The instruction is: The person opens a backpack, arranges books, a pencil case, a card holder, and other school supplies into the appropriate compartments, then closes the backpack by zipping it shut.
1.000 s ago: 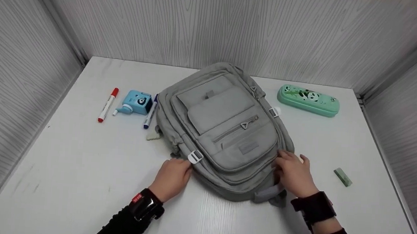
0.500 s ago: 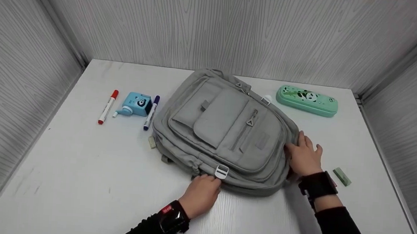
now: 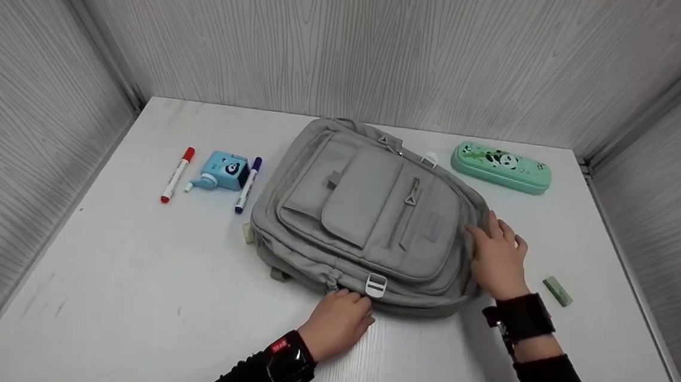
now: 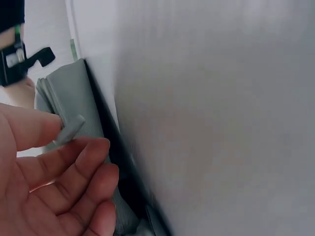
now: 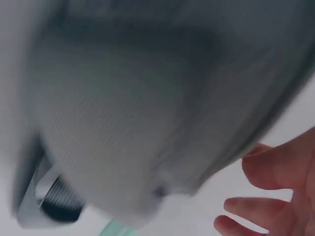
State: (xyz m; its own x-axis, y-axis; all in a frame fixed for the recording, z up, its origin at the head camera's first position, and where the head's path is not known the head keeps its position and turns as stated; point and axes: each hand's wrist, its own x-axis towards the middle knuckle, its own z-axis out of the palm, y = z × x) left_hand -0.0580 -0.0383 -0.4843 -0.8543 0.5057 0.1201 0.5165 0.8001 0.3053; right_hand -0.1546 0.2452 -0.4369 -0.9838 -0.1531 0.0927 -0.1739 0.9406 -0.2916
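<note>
A grey backpack [image 3: 355, 195] lies flat with its front pockets up, tilted across the table in the head view. My left hand [image 3: 338, 323] is at its near side, below a white strap buckle [image 3: 376, 285]. In the left wrist view, the thumb and index finger pinch a small grey fabric tab [image 4: 72, 129] on the bag. At the bag's right end is my right hand [image 3: 499, 259], its thumb at the edge and its other fingers loosely extended alongside. The right wrist view shows those fingers [image 5: 258, 211] spread beside the blurred fabric.
Left of the bag lie a red marker [image 3: 177, 175], a blue panda pencil sharpener [image 3: 225, 170] with a crank, and a blue marker [image 3: 248, 186]. A green panda pencil case [image 3: 501, 167] is at back right. A small green block [image 3: 557, 291] lies at right; a pale one [image 3: 248, 233] peeks from under the bag.
The backpack has turned counter-clockwise, its near-side buckle swinging right and toward me. My left hand has moved right with it; my right hand has shifted slightly right along the bag's end.
</note>
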